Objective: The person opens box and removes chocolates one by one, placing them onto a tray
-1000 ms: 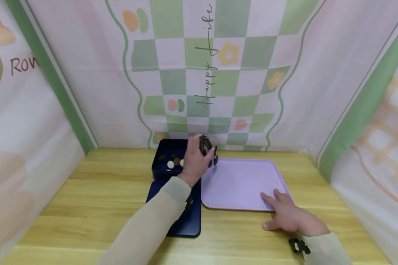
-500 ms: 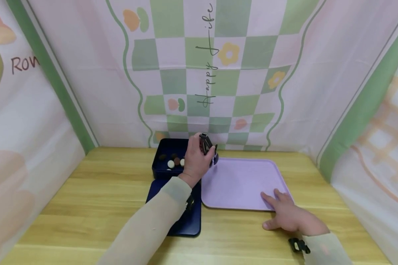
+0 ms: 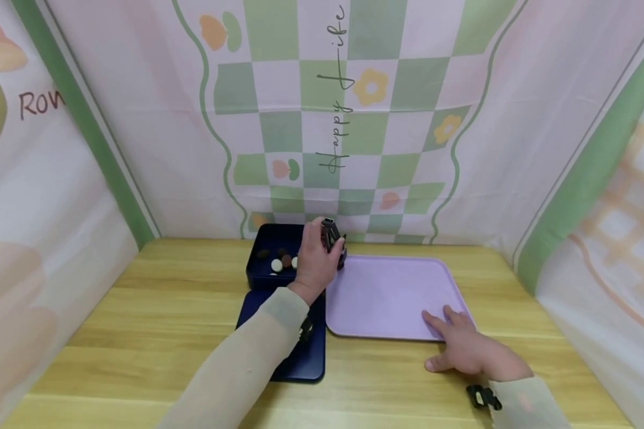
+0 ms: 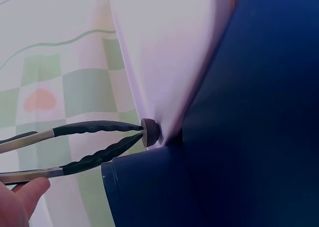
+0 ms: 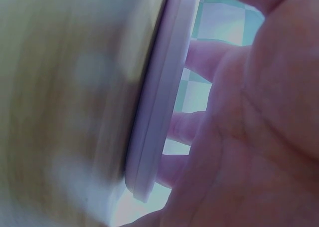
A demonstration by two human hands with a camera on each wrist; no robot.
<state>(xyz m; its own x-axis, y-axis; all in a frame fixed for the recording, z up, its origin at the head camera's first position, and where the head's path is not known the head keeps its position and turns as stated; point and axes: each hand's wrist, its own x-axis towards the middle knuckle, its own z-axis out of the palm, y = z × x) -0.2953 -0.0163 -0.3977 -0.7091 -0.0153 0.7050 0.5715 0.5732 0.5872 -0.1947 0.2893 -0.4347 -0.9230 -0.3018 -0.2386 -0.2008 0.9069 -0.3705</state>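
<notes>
My left hand (image 3: 316, 256) holds a pair of tongs (image 3: 331, 235) between thumb and fingers, above where the dark blue box (image 3: 257, 275) meets the lilac tray (image 3: 392, 292). In the left wrist view the dark, wavy tong tips meet at a small dark brown round piece (image 4: 150, 132), beside the tray's edge. I cannot tell whether they grip it or just touch it. My right hand (image 3: 461, 342) lies with spread fingers over the tray's near right corner, fingertips on the tray. Inside the box are several round pieces, among them a white one (image 3: 276, 266) and a brown one (image 3: 287, 261).
A dark blue lid (image 3: 306, 363) lies flat in front of the box, under my left forearm, against the tray's left side. All of it stands on a wooden table (image 3: 155, 310). A patterned cloth (image 3: 365, 137) hangs close behind the box and tray.
The tong tips have drawn closer together and shifted slightly left, while my left hand stays in nearly the same place. My right hand, the tray and the box have not moved.
</notes>
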